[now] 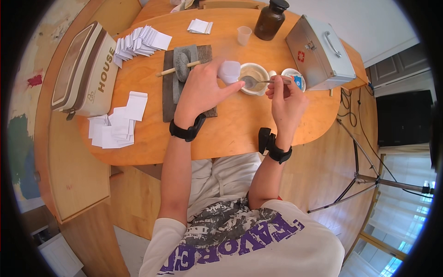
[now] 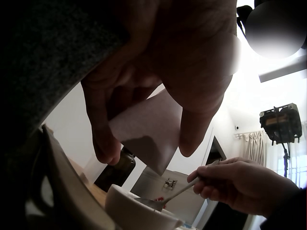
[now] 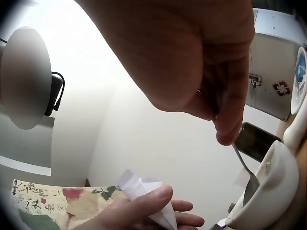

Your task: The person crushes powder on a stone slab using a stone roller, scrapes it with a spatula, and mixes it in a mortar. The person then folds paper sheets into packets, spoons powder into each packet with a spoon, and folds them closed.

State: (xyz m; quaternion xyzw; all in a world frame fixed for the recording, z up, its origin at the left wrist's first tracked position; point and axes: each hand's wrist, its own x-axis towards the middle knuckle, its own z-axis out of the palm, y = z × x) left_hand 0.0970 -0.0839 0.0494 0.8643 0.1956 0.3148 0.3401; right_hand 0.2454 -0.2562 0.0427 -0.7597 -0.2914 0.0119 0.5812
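Wooden tabletop (image 1: 226, 138) carries a white mortar (image 3: 278, 189); the right hand (image 1: 290, 99) pinches a metal spoon (image 1: 249, 82) at its mouth, the left hand (image 1: 203, 85) grips folded white paper (image 1: 229, 71) just left of it.

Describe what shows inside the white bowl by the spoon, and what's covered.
Inside the bowl is a pale tan layer, probably powder. The spoon in the right hand covers part of it; what lies beneath either cannot be seen.

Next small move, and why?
Probably dip the spoon into the pale contents of the bowl: the right hand holds it at the bowl, the left hand a paper packet close by. Whether the spoon is loaded is unclear.
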